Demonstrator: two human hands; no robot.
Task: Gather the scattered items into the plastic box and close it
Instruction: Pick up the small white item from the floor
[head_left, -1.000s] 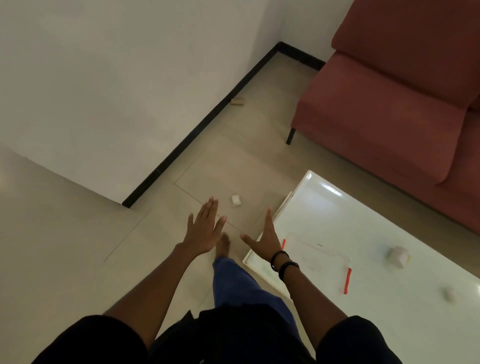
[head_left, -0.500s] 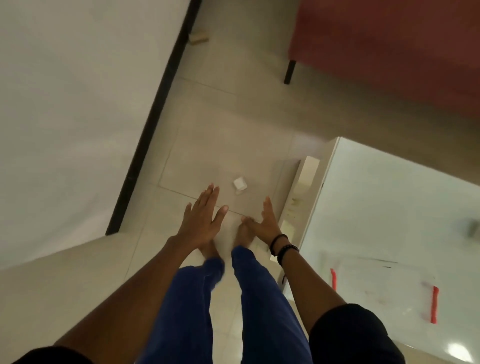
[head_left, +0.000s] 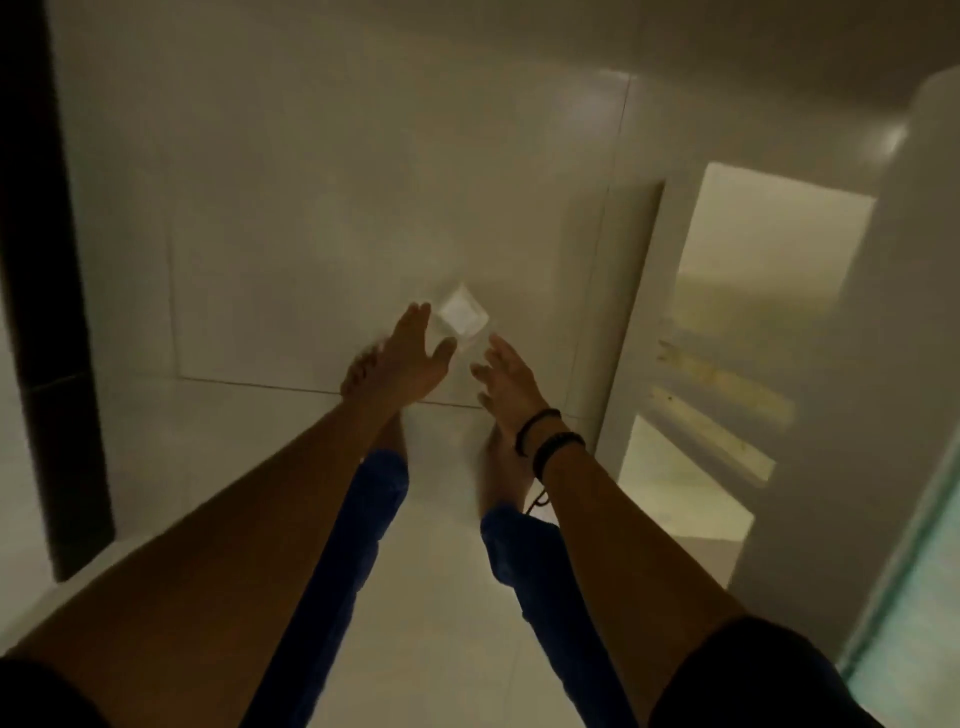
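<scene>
A small white cube-shaped item (head_left: 461, 314) lies on the pale tiled floor straight ahead of me. My left hand (head_left: 415, 358) reaches down just left of it, fingers spread, thumb close to its near corner. My right hand (head_left: 506, 376), with dark bracelets at the wrist, hovers just right of and below the item, fingers apart. Neither hand holds it. The plastic box is out of view.
The white table's side and lower shelf (head_left: 727, 364) stand at the right, with its glass edge (head_left: 904, 571) at the far right. A dark skirting strip (head_left: 47, 312) runs along the wall on the left. My bare feet and blue trouser legs (head_left: 358, 519) are below the hands.
The view has tilted down and closer to the floor. Both hands have dropped toward the white item and now flank it; the table top and box have left the view.
</scene>
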